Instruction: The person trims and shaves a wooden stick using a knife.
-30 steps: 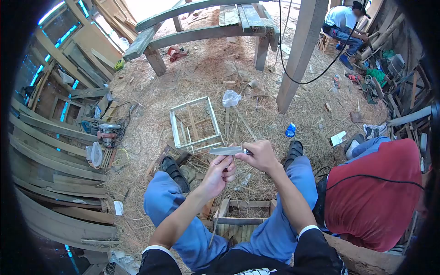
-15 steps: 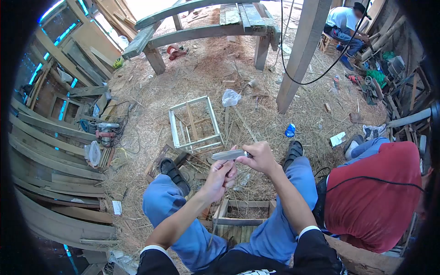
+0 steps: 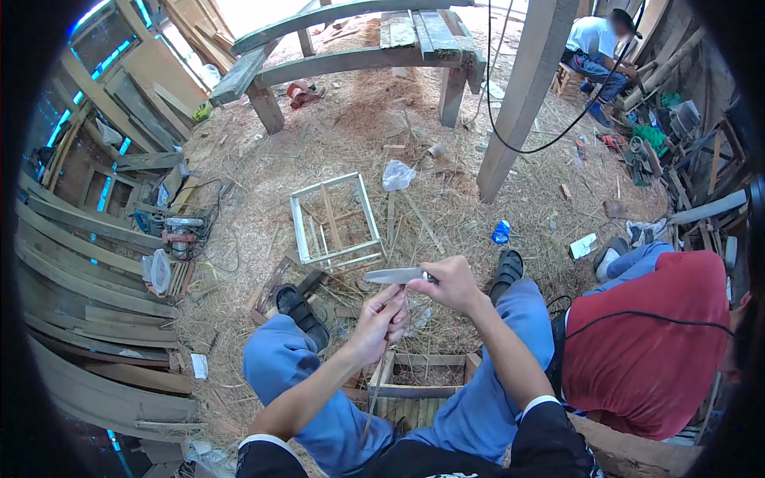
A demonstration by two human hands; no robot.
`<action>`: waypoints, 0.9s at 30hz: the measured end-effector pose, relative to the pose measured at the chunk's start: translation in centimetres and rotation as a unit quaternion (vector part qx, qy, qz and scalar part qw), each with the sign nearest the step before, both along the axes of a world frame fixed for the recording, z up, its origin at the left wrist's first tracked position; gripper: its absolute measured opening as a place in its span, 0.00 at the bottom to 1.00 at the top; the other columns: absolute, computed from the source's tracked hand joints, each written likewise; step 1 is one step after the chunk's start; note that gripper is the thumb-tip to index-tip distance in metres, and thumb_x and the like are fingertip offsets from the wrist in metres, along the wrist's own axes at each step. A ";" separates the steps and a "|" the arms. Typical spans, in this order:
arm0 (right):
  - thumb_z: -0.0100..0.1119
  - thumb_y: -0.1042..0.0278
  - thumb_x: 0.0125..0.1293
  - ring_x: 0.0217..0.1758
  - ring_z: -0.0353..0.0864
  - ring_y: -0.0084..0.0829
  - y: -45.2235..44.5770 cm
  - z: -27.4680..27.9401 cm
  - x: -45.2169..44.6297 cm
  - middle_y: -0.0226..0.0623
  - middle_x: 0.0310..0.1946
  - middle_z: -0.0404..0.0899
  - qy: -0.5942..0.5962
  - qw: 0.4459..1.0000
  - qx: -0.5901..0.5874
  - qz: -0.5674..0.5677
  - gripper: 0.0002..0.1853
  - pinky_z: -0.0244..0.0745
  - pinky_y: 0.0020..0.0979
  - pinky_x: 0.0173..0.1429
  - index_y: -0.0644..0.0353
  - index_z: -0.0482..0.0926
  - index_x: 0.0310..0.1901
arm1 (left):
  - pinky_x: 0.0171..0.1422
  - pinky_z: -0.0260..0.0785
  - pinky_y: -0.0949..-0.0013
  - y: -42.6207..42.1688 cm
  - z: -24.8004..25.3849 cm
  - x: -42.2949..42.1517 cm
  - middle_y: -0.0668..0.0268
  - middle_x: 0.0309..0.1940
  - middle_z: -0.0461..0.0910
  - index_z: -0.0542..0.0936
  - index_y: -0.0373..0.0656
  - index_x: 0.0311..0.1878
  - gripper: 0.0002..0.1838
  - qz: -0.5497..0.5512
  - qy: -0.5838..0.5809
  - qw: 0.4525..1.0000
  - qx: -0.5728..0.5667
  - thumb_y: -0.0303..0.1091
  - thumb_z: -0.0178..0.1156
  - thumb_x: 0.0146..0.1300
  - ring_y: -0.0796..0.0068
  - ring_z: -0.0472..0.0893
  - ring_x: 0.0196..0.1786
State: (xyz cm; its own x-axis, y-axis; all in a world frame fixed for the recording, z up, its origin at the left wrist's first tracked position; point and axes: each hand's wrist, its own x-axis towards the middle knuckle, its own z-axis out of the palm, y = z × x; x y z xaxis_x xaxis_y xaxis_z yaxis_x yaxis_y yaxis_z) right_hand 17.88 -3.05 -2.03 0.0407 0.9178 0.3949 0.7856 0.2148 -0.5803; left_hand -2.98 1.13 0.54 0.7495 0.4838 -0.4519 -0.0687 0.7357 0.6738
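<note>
My right hand (image 3: 453, 284) is wrapped round the handle of a knife (image 3: 389, 276), whose blade points left. Just below the blade, my left hand (image 3: 378, 325) pinches a thin, flexible-looking strip (image 3: 373, 402); its tail hangs down over my left leg. The strip's upper end lies at or close to the blade, but I cannot tell whether they touch. Beneath my hands, between my legs, is a low wooden frame (image 3: 418, 391) with slats. Ahead on the ground stands a small pale wooden frame (image 3: 357, 190).
A co-worker in a red shirt (image 3: 645, 342) bends close on my right. Another person (image 3: 594, 56) sits far right. A wooden post (image 3: 522, 103) and a rough bench (image 3: 343, 70) stand ahead. Power tools (image 3: 185, 237) and planks (image 3: 96, 275) line the left; straw and shavings cover the ground.
The knife blade has turned to show its side and shifted slightly left. The strip's hanging tail now shows clearly below my left hand. Both hands have moved only a little.
</note>
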 end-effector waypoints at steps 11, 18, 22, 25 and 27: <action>0.66 0.40 0.62 0.17 0.78 0.45 -1.4 -0.6 -0.9 0.43 0.14 0.75 -0.033 0.998 -0.029 0.035 0.25 0.70 0.41 0.23 0.56 0.80 0.23 | 0.22 0.51 0.80 -0.3 -1.4 -0.4 0.73 0.26 0.68 0.61 0.52 0.77 0.28 0.015 0.005 1.000 0.004 0.34 0.53 0.77 0.87 0.59 0.22; 0.65 0.38 0.61 0.17 0.78 0.44 -1.0 0.1 -0.8 0.41 0.14 0.75 0.006 0.998 0.036 0.059 0.26 0.70 0.40 0.23 0.56 0.80 0.23 | 0.21 0.49 0.80 -1.1 0.0 -0.1 0.74 0.25 0.67 0.59 0.51 0.78 0.29 0.019 0.013 0.999 0.037 0.31 0.51 0.77 0.88 0.58 0.21; 0.65 0.36 0.60 0.16 0.76 0.42 -0.8 -0.3 -0.4 0.39 0.12 0.73 -0.038 0.995 0.059 0.065 0.27 0.69 0.40 0.23 0.55 0.77 0.20 | 0.21 0.48 0.80 -1.1 0.2 -0.1 0.74 0.24 0.66 0.60 0.52 0.78 0.29 0.010 -0.006 1.000 -0.006 0.32 0.51 0.77 0.88 0.58 0.21; 0.65 0.35 0.59 0.15 0.76 0.42 -0.5 -0.5 -0.3 0.39 0.11 0.72 -0.043 0.995 0.067 0.066 0.28 0.68 0.40 0.23 0.55 0.76 0.20 | 0.21 0.47 0.80 -1.3 0.0 -0.1 0.75 0.24 0.65 0.60 0.53 0.78 0.28 0.010 -0.001 1.000 0.017 0.33 0.52 0.77 0.88 0.57 0.21; 0.65 0.35 0.59 0.15 0.76 0.42 -0.5 -0.4 -0.3 0.38 0.11 0.72 -0.050 0.995 0.063 0.066 0.28 0.68 0.40 0.23 0.55 0.77 0.21 | 0.21 0.47 0.80 -1.4 -0.3 -0.1 0.75 0.24 0.65 0.60 0.53 0.78 0.28 0.018 0.003 0.999 0.035 0.34 0.52 0.77 0.89 0.57 0.21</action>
